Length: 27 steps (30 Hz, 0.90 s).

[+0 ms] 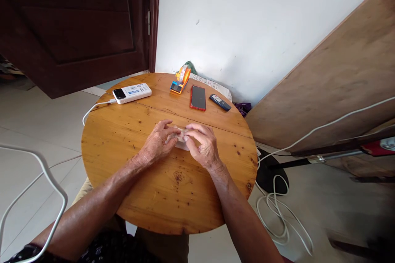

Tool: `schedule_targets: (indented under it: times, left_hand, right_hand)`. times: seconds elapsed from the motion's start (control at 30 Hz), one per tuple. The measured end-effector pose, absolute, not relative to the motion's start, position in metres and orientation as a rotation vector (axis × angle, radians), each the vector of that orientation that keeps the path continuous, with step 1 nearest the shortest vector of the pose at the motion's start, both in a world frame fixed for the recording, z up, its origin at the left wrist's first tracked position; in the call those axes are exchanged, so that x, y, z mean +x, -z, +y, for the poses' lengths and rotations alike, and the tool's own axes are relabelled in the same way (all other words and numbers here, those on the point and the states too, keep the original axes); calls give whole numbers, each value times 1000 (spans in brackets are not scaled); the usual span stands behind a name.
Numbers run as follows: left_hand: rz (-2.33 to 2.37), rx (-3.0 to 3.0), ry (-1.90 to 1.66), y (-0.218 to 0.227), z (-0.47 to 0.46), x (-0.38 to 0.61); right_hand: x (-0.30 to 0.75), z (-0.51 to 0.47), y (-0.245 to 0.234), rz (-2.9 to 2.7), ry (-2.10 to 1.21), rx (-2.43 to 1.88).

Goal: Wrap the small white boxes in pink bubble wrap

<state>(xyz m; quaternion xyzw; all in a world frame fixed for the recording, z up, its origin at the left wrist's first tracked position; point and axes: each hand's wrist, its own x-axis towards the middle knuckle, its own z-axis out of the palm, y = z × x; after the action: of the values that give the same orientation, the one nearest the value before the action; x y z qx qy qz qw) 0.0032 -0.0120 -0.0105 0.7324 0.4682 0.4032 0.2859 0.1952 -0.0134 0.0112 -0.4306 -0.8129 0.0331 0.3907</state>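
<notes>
Head view: L hand [159,139] & R hand [203,144] meet approx. mid-table over a small pale packet [182,145], which sits between them, prob. resting on the round wooden table [173,213]. Both hands part-closed, fingers bent, thumbs & fingertips on the packet from 9 and 3 o'clock; exact contact partly hidden, contents unclear.

Step in hand, my read: two-handed fingertip work on the packet's thin, see-through-looking top. Next move prob. calls for small, light finger adjustments w/ one hand steadying, as the thing looks light & apt to slip.

Rel. to packet: orange tape dispenser [182,79] at 12 o'clock, red-edged phone [198,98] about 1, dark handheld device [220,102] betw. 1 and 2, white power bank [132,93] betw. 10 and 11, cable plugged in. All well apart from the hands, none touched.
</notes>
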Motion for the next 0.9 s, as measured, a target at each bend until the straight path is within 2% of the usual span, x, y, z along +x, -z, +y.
schedule_targets:
  times: [0.23,0.57,0.9]
  left_hand:
    - [1250,1950,-1052,13,-11,2]
    - [1247,1988,-1066,14,-11,1]
    - [1238,1955,-1046,14,-11,2]
  right_hand:
    - [207,-9,-13,-2212,-515,-1270]
    - [209,-8,-13,-2198,-525,-1220]
    - [206,-8,-8,-2229,-349,-1156]
